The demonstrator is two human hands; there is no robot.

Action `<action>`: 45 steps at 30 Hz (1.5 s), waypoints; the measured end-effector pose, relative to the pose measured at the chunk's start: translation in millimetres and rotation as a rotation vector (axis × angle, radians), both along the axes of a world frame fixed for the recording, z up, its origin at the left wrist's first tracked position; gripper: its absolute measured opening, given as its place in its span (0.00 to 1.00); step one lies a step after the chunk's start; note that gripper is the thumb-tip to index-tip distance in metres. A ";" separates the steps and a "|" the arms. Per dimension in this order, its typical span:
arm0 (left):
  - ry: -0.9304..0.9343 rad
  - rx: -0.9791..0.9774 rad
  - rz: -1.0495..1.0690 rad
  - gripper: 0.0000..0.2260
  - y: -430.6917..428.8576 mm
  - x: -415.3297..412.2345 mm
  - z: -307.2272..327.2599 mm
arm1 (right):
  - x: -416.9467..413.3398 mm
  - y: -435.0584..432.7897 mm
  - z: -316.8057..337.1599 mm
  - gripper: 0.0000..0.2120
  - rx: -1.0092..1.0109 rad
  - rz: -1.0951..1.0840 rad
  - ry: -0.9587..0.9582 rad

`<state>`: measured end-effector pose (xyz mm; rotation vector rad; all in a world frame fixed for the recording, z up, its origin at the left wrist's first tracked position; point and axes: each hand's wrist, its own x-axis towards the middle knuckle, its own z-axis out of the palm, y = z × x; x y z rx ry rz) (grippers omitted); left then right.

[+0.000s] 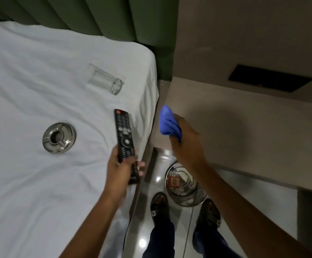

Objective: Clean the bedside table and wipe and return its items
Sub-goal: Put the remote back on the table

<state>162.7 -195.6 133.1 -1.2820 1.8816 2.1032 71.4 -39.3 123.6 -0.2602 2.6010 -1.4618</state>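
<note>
Remote control (125,138) | left hand (121,168) clasped round its lower end | right hand (186,144) fisted on blue cloth (168,121)

A black remote (124,135) points away, raised at the white bed's right edge, a clear glass (105,81) on its side beyond, a steel ashtray (59,137) left — the bunched blue cloth (168,123) above the beige bedside table (244,131).

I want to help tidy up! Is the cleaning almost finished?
About halfway. The bedside table is bare. The left hand holds the remote and the right hand holds the blue cloth. The glass and ashtray wait on the bed.
</note>
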 end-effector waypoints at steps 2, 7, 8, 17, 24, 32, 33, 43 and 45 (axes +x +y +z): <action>-0.045 0.146 -0.097 0.15 24.6 12.2 2.7 | -7.9 -2.5 1.4 0.25 0.060 -0.011 0.085; -0.070 0.292 -0.220 0.36 60.6 12.1 -15.9 | -1.8 14.8 -7.4 0.28 0.190 0.031 0.058; -0.074 0.266 -0.227 0.39 64.7 6.5 -19.6 | 5.4 22.4 -11.1 0.28 0.189 0.052 0.065; -0.122 0.525 -0.095 0.45 161.5 -67.9 -33.0 | 34.2 115.1 -24.6 0.24 0.334 0.138 -0.007; -0.337 0.596 -0.121 0.28 250.5 -116.0 -85.1 | 21.4 210.3 -20.0 0.13 0.393 0.104 -0.134; -0.350 0.062 -0.458 0.14 302.4 -177.2 -153.4 | 16.2 295.0 -50.9 0.15 0.319 -0.163 -0.343; -0.331 -0.009 -0.502 0.14 305.3 -181.3 -160.8 | 15.4 301.1 -53.4 0.15 0.308 -0.181 -0.351; -0.293 -0.322 -0.441 0.18 298.6 -185.8 -209.7 | 13.3 308.4 -62.6 0.15 0.263 -0.258 -0.361; -0.282 -0.289 -0.418 0.24 286.4 -186.4 -216.4 | 11.3 298.1 -64.7 0.11 0.274 -0.255 -0.373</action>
